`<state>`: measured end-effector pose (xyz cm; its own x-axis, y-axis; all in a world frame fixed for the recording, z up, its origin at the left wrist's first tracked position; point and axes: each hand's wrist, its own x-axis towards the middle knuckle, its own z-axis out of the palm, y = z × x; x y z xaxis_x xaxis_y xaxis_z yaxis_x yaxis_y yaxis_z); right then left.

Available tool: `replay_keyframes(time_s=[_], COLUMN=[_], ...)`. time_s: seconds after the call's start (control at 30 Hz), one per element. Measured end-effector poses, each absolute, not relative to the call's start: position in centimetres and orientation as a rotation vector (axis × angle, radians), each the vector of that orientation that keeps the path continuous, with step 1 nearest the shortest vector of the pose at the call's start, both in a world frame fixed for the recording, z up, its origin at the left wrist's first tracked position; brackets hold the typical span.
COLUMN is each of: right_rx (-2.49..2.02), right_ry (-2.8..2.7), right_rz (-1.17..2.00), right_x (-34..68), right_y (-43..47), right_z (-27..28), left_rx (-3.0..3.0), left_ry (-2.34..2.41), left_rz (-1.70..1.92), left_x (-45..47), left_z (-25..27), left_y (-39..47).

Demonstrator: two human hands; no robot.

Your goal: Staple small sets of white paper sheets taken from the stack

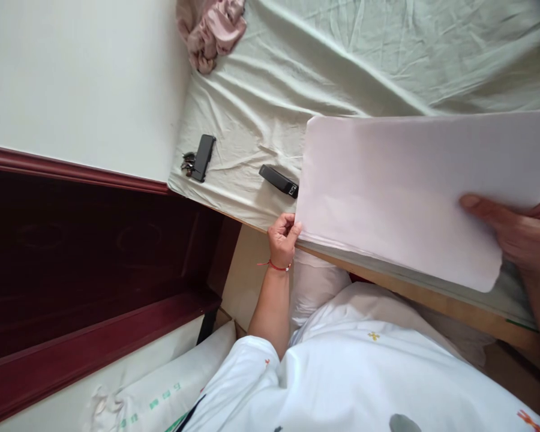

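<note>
A stack of large white paper sheets extends from the middle to the right side of the view, over the near edge of the cloth-covered surface. My left hand, with a red string bracelet at the wrist, pinches the stack's near left corner between thumb and fingers. On the right, my right hand grips the stack with its thumb lying on top; its other fingers are mostly hidden or out of frame. Just beyond my left hand lies a black stapler, its right end touching or partly behind the paper's left edge.
Pale green wrinkled cloth covers the surface. A black phone-like object and keys lie near its left edge, and a bunched pink cloth at the back. Dark red wood panelling and a white sack are at left.
</note>
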<state>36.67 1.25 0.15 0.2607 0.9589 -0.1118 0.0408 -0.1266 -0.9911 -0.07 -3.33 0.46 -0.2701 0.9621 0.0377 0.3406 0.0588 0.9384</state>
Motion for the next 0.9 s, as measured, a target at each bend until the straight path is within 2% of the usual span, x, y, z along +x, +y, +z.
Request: replay_keyframes(time_s=[0.2,0.63,0.9], right_rx=[-1.38,-1.334,-1.487], right_ry=[-1.019,-0.999,-1.017], right_rz=[1.155,1.097,1.036], right_x=[37.0,36.5,36.5], right_y=[1.3,1.3,1.0], right_z=[-0.3,-0.2,0.6], left_rx=[1.307,1.354,1.385], left_ry=[1.805,1.791,1.857], left_rz=[1.278,1.221,1.264], left_x=[0.1,0.2,0.6], left_z=[0.2,0.2,0.1], left_y=[-3.0,-3.4,-3.4])
